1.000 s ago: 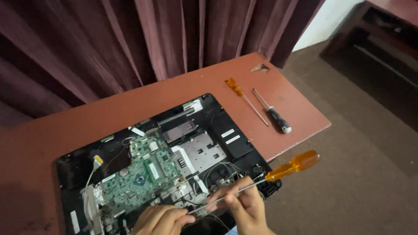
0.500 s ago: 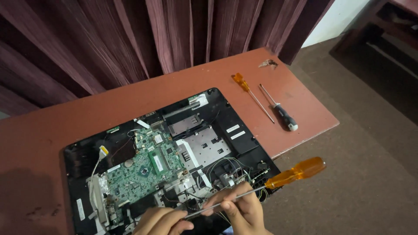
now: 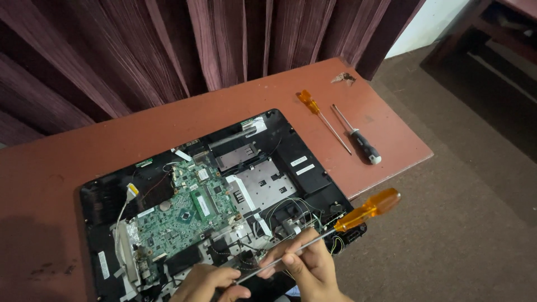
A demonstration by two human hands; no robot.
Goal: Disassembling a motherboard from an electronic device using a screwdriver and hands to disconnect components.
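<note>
The laptop [image 3: 224,207] lies opened on the worktop [image 3: 168,128], its green board still in. Your right hand [image 3: 313,265] pinches the long screwdriver [image 3: 335,226]; your left hand [image 3: 207,282] steadies its tip.

Clear amber plastic handle and bare metal shaft on the screwdriver [image 3: 335,228]; matt reddish wooden table [image 3: 100,140].

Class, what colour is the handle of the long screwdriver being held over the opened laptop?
Translucent orange, on the long screwdriver, seen best in the head view.
</note>
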